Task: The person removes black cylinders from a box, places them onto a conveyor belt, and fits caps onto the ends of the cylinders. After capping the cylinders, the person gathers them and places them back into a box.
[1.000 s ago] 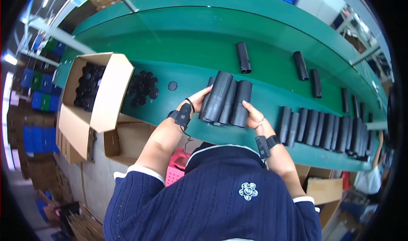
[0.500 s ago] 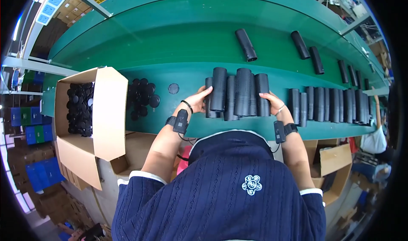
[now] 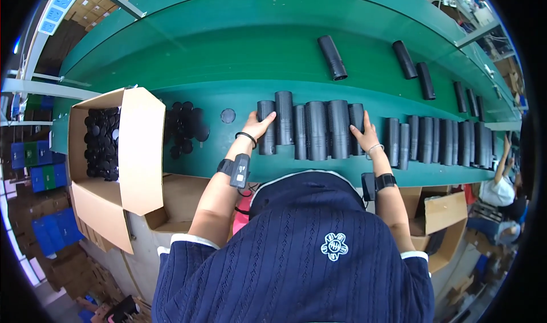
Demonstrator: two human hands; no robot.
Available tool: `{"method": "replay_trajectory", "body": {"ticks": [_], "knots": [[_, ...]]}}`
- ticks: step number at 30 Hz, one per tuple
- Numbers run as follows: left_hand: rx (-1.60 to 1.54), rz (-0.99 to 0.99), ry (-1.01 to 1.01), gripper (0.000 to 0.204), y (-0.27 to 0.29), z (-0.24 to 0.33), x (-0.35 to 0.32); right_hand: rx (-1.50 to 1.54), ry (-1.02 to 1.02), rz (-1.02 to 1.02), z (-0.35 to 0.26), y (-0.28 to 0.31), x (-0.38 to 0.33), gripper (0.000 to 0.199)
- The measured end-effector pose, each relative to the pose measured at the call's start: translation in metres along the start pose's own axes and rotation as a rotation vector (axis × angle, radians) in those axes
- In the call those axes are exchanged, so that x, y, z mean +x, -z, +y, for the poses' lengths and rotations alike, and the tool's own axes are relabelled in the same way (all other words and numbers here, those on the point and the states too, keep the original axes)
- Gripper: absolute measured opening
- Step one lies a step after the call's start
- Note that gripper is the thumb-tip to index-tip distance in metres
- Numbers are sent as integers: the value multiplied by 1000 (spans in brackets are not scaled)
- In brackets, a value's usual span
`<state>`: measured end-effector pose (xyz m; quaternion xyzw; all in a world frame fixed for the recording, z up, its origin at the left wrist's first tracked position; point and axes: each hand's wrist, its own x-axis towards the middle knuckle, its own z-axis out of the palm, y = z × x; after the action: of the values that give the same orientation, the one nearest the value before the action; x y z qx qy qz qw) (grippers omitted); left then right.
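Several ribbed black plastic tubes (image 3: 317, 130) lie side by side in an uneven row on the green bench in front of me. At the row's left end my left hand (image 3: 258, 126) grips the outermost tube (image 3: 266, 138), thumb across its top and the other fingers at its outer side. My right hand (image 3: 367, 139) is at the opposite end, its thumb on the last tube (image 3: 356, 118) and its fingers along that tube's right side. The undersides of the tubes are hidden.
A small dark disc (image 3: 228, 115) lies left of my left hand, beside a pile of black discs (image 3: 183, 126). An open cardboard box (image 3: 142, 152) holds more discs. To the right stands another row of black tubes (image 3: 444, 140); single tubes (image 3: 333, 58) lie on the far green surface.
The bunched tubes have spread into a wider row lying on the bench. My left hand has moved left with the end tube; my right hand has shifted slightly and changed its hold.
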<state>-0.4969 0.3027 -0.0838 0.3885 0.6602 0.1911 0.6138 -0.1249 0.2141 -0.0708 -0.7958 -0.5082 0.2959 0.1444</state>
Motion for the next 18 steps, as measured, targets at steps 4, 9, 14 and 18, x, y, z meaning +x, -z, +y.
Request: {"method": "replay_trajectory", "body": {"ticks": [4, 9, 14, 18], "knots": [[198, 130, -175, 87, 3, -5, 10, -31, -51, 15, 8, -5, 7, 82], [-200, -271, -367, 81, 22, 27, -44, 49, 76, 69, 29, -12, 15, 72], [-92, -316, -542, 80, 43, 12, -75, -180, 77, 257, -1, -7, 1, 66], [-36, -331, -617, 72, 39, 7, -86, 213, 314, 328, -81, 9, -24, 26]]}}
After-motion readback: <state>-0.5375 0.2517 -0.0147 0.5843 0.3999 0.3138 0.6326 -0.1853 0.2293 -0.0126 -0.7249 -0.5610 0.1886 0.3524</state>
